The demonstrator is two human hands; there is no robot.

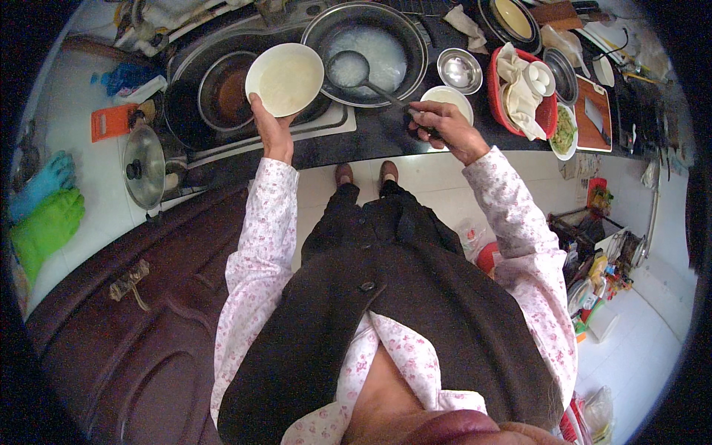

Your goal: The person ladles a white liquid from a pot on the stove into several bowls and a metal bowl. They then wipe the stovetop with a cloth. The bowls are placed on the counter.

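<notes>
A white bowl with pale, cloudy liquid rests in my left hand, held over the edge of the sink. My right hand grips the handle of a dark ladle. The ladle's head is over a wide metal pot, dipped in or just above the pale rice porridge; which of these I cannot tell. Just beyond my right hand stands a second white bowl with pale contents, partly hidden by that hand.
An empty steel bowl sits right of the pot. Farther right are a red basket with cloth and a bowl of eggs, a plate of green food, and a knife on a board. A metal basin stands in the sink.
</notes>
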